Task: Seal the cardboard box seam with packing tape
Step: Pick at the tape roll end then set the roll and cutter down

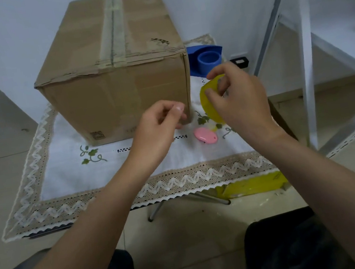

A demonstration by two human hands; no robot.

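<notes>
White tablecloth (66, 175), lace-bordered with green vine embroidery, covering a small table.
Brown cardboard box (116, 92), closed, on the cloth at rear left. The top seam runs front to back under a pale tape strip (113, 28), worn and wrinkled, and the top's front edge is torn.
Left hand (159, 125), by the box's lower right front corner. The fingers are curled and the thumb and forefinger are pinched together. Whether anything lies between them cannot be told.
Pink oval item (206, 139), flat on the cloth between the hands.
Yellow tape roll (210, 103), held off the cloth just right of the box.
Right hand (240, 98), gripping the roll, with fingers hooked over its upper rim and the thumb on its face.
Blue tape dispenser (206, 60), behind the right hand, beside the box's right side.
Small black item (240, 62), right of the dispenser.
White metal frame (305, 67), far right.
Yellow sheet (254, 183), on the floor below the table edge.
</notes>
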